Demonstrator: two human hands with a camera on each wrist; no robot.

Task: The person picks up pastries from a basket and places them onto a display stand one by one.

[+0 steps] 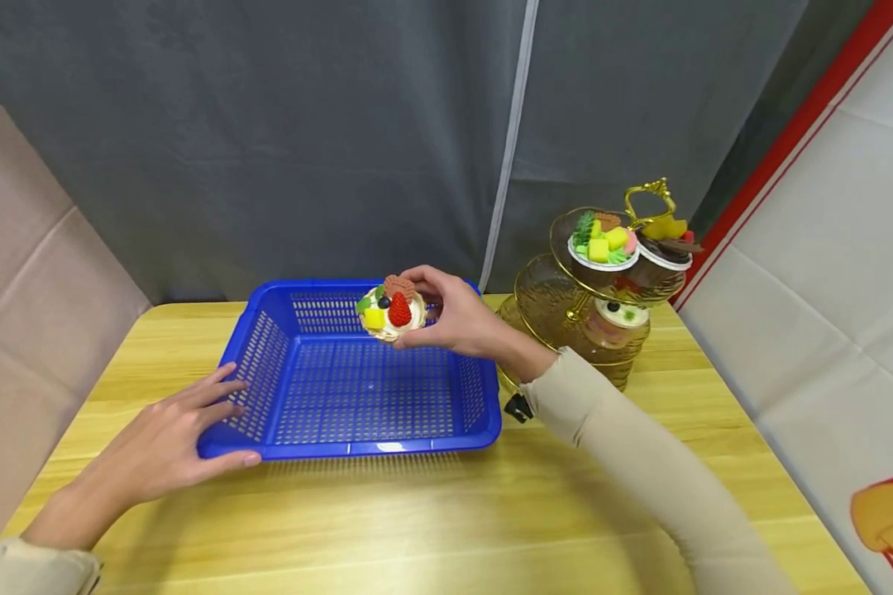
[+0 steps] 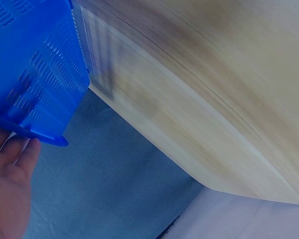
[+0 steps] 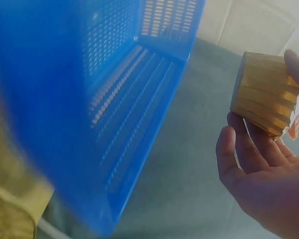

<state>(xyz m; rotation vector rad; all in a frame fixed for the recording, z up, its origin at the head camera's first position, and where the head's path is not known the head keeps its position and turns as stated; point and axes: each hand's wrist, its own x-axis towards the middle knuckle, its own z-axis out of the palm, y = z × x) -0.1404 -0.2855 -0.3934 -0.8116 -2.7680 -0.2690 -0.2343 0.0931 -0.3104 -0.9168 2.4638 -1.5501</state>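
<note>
A toy cupcake (image 1: 392,312) with a strawberry, a yellow cube and a brown biscuit on cream is held by my right hand (image 1: 454,314) over the back of a blue plastic basket (image 1: 350,449). In the right wrist view, thumb and fingers pinch the cupcake's pleated tan wrapper (image 3: 265,89), its base turned toward the basket. My left hand (image 1: 174,438) rests at the basket's front left corner, fingers spread over the left rim and thumb along the front rim. Its fingertips meet the basket rim (image 2: 45,138) in the left wrist view.
Right of the basket stands a tiered stand with gold trim (image 1: 575,307). Its top tier bears a fruit-topped cupcake (image 1: 603,248) and a chocolate one (image 1: 666,252); a pale dessert cup (image 1: 619,318) sits below. A small black object (image 1: 518,407) lies beside the basket. Grey curtain (image 1: 305,149) hangs behind.
</note>
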